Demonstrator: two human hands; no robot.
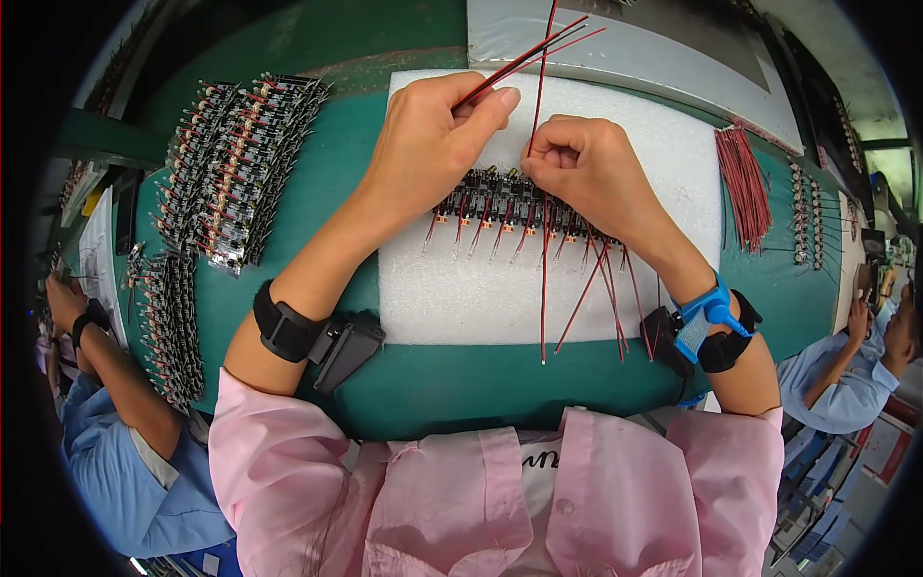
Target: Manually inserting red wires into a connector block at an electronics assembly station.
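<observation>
My left hand (433, 135) is closed around a small bundle of thin red and black wires (538, 53), which point up and to the right. Close beside it, my right hand (596, 168) pinches a single red-and-black wire (541, 101) just above a row of small black circuit boards (510, 197). That row lies on a white foam sheet (452, 303), and short leads with clear tips stick out along its near side. Several longer red-and-black wires (611, 293) trail toward me from its right part. My right fingertips hide the spot they work on.
Stacks of similar boards (245, 173) and another stack (171, 327) cover the green table's left. Red wires (743, 188) lie right of the foam, with small parts (808, 216) beyond. A pale metal box (625, 58) borders the back. Co-workers in blue sit left and right.
</observation>
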